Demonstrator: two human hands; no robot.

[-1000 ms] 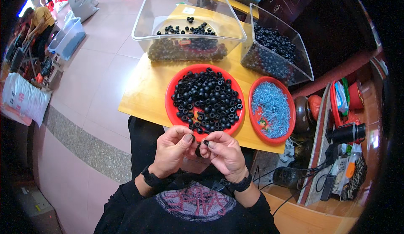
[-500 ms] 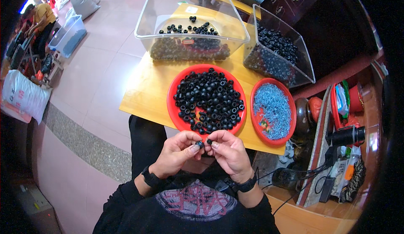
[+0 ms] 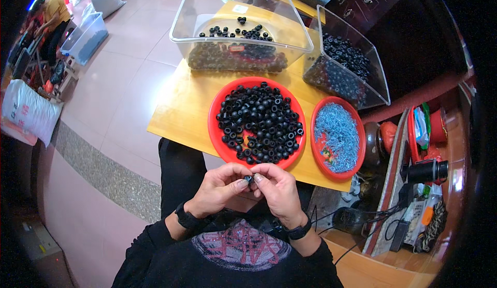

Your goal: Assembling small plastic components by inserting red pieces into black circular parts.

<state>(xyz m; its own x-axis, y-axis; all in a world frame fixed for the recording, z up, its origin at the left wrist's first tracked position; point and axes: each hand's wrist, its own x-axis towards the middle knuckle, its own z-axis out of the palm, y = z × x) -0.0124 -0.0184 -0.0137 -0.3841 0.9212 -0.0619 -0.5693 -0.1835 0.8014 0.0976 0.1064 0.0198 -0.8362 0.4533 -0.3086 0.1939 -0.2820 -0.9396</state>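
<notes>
Head view: left hand (image 3: 221, 188) and right hand (image 3: 277, 187) meet fingertip to fingertip, thumbs and forefingers pinched on a small dark piece (image 3: 249, 179) (one part or two, cannot tell), held by the near rim of the red tray (image 3: 213, 120) of black beads (image 3: 260, 113). Step in hand, by judgement: close two-handed fitting. Next move seems to call for steady, well-aligned fingertip pressure

One left hand (image 3: 215, 190), one right hand (image 3: 280, 190). Wristbands (image 3: 185, 218), two. Red trays (image 3: 213, 122), two, by worktop's (image 3: 173, 114) near edge. Clear tubs (image 3: 243, 41), two, back from that edge. Black pieces (image 3: 259, 104): past counting.
</notes>
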